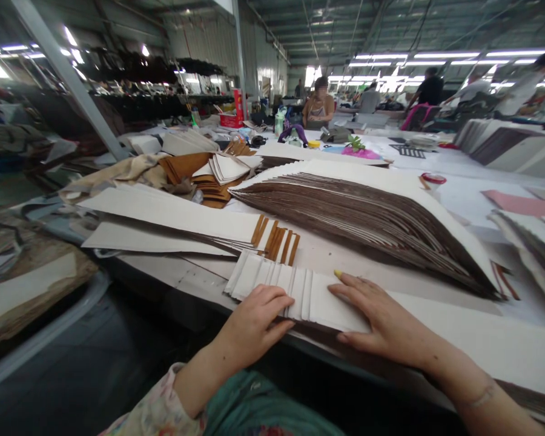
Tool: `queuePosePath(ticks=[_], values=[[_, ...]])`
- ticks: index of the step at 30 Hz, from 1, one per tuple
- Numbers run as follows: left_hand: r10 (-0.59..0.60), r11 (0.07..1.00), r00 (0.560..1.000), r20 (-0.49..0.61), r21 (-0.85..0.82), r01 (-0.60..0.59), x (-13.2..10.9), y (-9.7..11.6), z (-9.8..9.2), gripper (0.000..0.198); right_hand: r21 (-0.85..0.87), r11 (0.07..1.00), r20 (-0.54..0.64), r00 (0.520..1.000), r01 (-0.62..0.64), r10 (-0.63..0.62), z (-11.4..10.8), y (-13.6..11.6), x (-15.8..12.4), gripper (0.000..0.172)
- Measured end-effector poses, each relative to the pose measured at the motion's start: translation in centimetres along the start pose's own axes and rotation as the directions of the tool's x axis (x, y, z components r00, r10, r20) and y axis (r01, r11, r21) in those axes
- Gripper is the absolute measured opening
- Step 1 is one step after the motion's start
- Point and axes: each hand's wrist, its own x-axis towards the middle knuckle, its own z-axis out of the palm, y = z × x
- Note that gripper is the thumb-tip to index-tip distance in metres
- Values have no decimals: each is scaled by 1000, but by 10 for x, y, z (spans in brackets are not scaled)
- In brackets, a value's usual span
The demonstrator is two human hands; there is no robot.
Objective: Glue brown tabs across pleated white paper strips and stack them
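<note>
A row of overlapping white strips (277, 275), their ends staggered like steps, lies along the table's front edge. My left hand (261, 318) grips the near edge of these strips, fingers on top and thumb low at the side. To its right, my right hand (376, 312) rests on the white surface with fingers spread; one fingertip has a yellow covering. From under the right forearm a long white piece (490, 330) runs off to the right. Just beyond my left hand, a fanned pile of white strips with brown ends (272, 239) points left.
Behind my hands stands a thick bowed stack of white-topped, brown-edged sheets (345, 200). Brown pieces (186, 166) and cloth lie at the back left. A tape roll (433, 178) sits right of the stack. A person (318, 106) sits across the table.
</note>
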Motion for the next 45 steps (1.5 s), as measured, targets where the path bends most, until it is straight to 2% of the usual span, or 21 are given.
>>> queuePosePath(ticks=[6,11,19,23,26,32,39,42,45], values=[[27,999,1000,-1,35,-27,1,1,-2,20,-143,984,-140,982,109,-129,8,-12,-9,38],[56,995,998,-11,81,-55,2,0,0,20,-247,958,-263,941,146,-212,21,-23,-14,33],[60,996,998,18,61,-61,1,-1,-1,20,-220,971,-233,961,95,-147,14,-25,-12,31],[63,997,998,14,51,-64,2,-3,-2,20,-299,943,-232,948,143,-218,17,-23,-14,34],[59,997,998,12,44,-60,2,-3,-1,21,-368,915,-226,939,166,-261,24,-23,-17,44],[66,996,998,0,58,-66,1,-3,-1,21,-414,897,-239,932,157,-273,30,-26,-17,48],[83,993,996,-15,82,-81,3,-2,-2,21,-387,910,-233,940,147,-251,31,-28,-15,49],[124,984,992,-7,131,-122,5,-3,-4,20,-344,928,-236,944,141,-231,31,-26,-15,47],[213,951,976,36,221,-216,6,-4,-4,18,-302,946,-258,946,116,-198,30,-28,-13,38]])
